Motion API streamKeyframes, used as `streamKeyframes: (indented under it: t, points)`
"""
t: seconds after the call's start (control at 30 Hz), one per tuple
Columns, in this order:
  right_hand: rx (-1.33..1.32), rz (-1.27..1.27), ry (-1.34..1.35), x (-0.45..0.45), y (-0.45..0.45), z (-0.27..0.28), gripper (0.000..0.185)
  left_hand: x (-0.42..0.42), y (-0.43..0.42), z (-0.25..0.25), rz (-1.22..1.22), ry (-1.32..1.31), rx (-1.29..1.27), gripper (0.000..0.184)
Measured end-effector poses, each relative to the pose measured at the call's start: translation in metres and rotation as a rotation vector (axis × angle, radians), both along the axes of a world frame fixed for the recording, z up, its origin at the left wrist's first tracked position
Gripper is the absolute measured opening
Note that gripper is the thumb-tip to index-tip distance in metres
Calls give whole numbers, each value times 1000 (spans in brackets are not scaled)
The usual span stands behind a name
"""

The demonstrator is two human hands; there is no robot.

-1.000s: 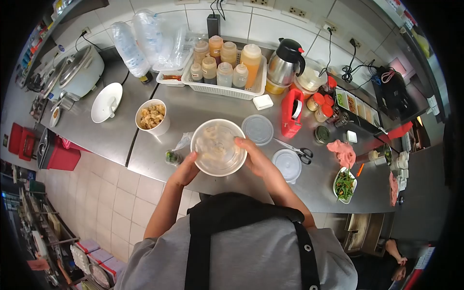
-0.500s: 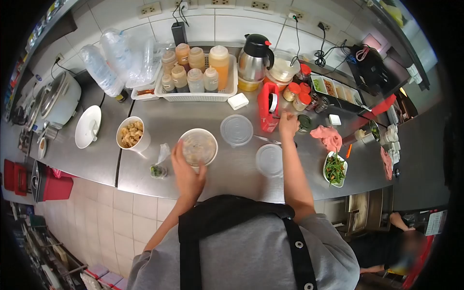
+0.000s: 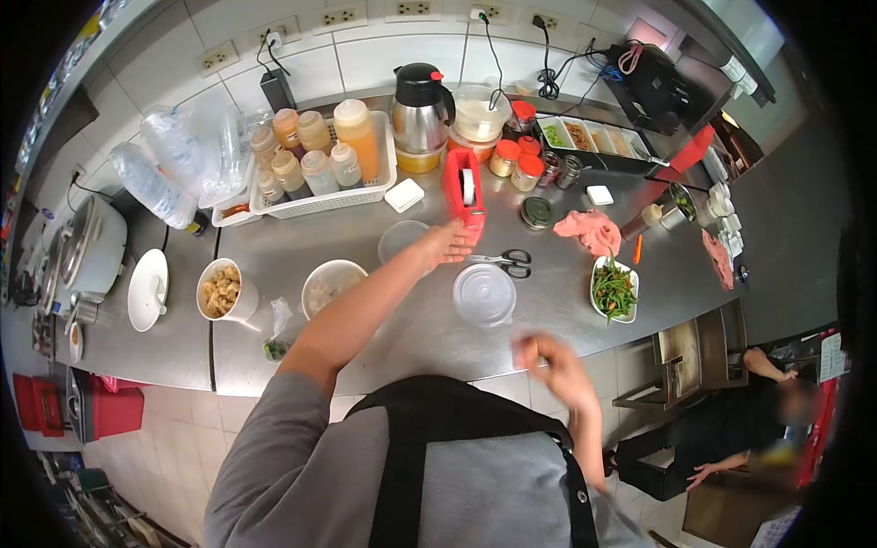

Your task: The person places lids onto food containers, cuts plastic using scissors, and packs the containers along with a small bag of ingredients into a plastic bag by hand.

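My left hand point(image 3: 445, 245) reaches across the counter, its fingers stretched out against the near end of the red tape dispenser point(image 3: 463, 196). Below that forearm a round bowl with a clear lid point(image 3: 331, 285) is partly covered, and so is a clear plastic lid point(image 3: 402, 245). My right hand point(image 3: 559, 365) is off the counter's front edge, fingers curled together and tips smeared by motion; whatever may be between them cannot be made out. Scissors point(image 3: 507, 262) with black handles lie right of my left hand, above another clear lid point(image 3: 484, 294).
On the left stand a tub of fried pieces point(image 3: 222, 290) and a white plate point(image 3: 148, 290). Sauce bottles fill a white basket point(image 3: 320, 203) at the back, beside a steel jug point(image 3: 420, 114). Greens point(image 3: 614, 290) sit right; another person point(image 3: 731, 420) is at lower right.
My left hand has left the lidded bowl and come right to the tape dispenser. My right hand has drawn back from the dispenser toward my body. The view has shifted.
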State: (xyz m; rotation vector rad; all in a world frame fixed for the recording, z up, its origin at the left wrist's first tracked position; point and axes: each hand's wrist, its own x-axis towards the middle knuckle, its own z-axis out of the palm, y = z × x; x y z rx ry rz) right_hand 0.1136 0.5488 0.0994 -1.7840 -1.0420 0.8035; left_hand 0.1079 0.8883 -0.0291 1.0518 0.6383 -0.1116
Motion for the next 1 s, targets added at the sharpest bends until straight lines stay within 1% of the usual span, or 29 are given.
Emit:
streamKeyframes:
  t: [0.03, 0.07, 0.1, 0.13, 0.17, 0.2, 0.23, 0.3, 0.33, 0.37, 0.4, 0.43, 0.5, 0.53, 0.57, 0.6, 0.63, 0.67, 0.7, 0.77, 0.8, 0.83, 0.87, 0.93, 0.97, 1.0]
  points:
    - [-121, 17, 229, -16, -27, 11, 6, 10, 2, -8, 38, 7, -4, 49]
    - [-192, 8, 325, -27, -50, 11, 4, 17, 1, -12, 78, 15, -7, 52]
    - [-262, 3, 421, -35, -71, 8, 3, 21, -3, -10, 115, 38, 93, 50]
    - [-273, -41, 586, -42, -87, 1, 3, 26, -8, -5, 154, 62, 197, 49]
    - [-297, -120, 629, -46, -97, -7, 2, 31, -12, -1, 195, 87, 302, 48]
    - [-327, -170, 668, -45, -96, -19, 3, 31, -10, -12, 136, 53, 633, 44]
    - [-329, -179, 650, -44, -95, -31, 3, 38, -13, -25, 60, 21, 957, 40]
    - [-334, -193, 612, -37, -86, -54, 4, 53, -14, -34, 79, 211, 1238, 34]
    - [-412, -167, 525, -36, -79, -55, 4, 49, -13, -33, 80, 313, 1369, 31]
    - [-489, -143, 432, -35, -72, -54, 5, 39, -12, -34, 64, 288, 1362, 28]
    - [-564, -120, 332, -31, -67, -52, 5, 29, -17, -24, 51, 258, 1353, 25]
    - [-558, -109, 335, -25, -64, -57, 8, 19, -20, -8, 36, 226, 1351, 23]
    - [-543, -94, 361, -21, -61, -72, 12, -11, -21, 32, 296, -126, 1164, 24]
    - [-493, -100, 307, -21, -53, -73, 15, -34, -16, 59, 404, -350, 1103, 25]
    - [-447, -107, 257, -21, -40, -72, 18, -63, -12, 88, 508, -569, 1028, 31]
    - [-404, -112, 206, -22, -27, -71, 20, -98, -8, 122, 532, -498, 946, 41]
    - [-238, -147, 254, -25, -9, -73, 27, -132, -1, 149, 559, -427, 864, 52]
    - [-185, -145, 203, -28, 13, -67, 30, -161, 8, 161, 621, -452, 858, 57]
    - [-117, -142, 169, -29, 29, -84, 34, -187, 17, 167, 683, -477, 853, 63]
    - [-40, -106, 148, -42, 68, -86, 39, -226, 33, 170, 794, -253, 1101, 64]
    - [-36, -86, 128, -49, 84, -91, 41, -240, 41, 162, 815, -157, 1142, 64]
    - [-30, -64, 106, -55, 96, -95, 45, -251, 51, 143, 838, -60, 1181, 64]
    - [-86, -51, 34, -61, 107, -98, 47, -259, 60, 122, 864, 38, 1221, 64]
    - [-187, -25, -110, -75, 127, -104, 51, -269, 78, 71, 745, 247, 1330, 64]
    - [-293, -16, -169, -79, 136, -119, 57, -274, 86, 44, 683, 356, 1375, 65]
    - [-306, 11, -234, -81, 145, -129, 57, -277, 88, 20, 673, 354, 1275, 65]
